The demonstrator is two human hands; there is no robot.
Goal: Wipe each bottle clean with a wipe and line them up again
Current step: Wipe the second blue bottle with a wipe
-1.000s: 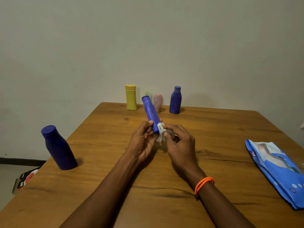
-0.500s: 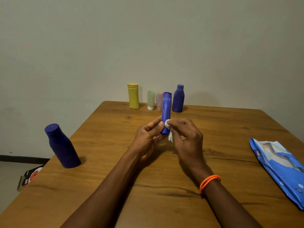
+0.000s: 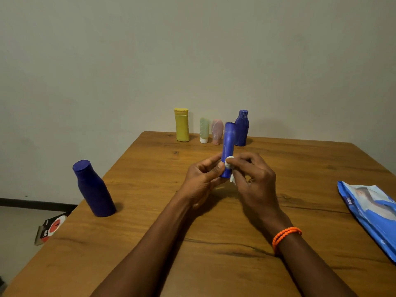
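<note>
A slim blue bottle is held nearly upright above the middle of the wooden table. My left hand pinches its lower end between thumb and fingers. My right hand pinches a small white wipe and presses it against the bottle's lower side. At the far edge stand a yellow bottle, a pale green tube, a pink tube and a dark blue bottle. Another dark blue bottle stands alone at the left edge.
A blue pack of wipes lies at the table's right edge. A black and red packet lies on the floor beside the left edge. A plain wall rises right behind the table.
The slim blue bottle has swung from leaning left to nearly upright. Both hands have shifted a little to the right with it, the wipe still on its lower part.
</note>
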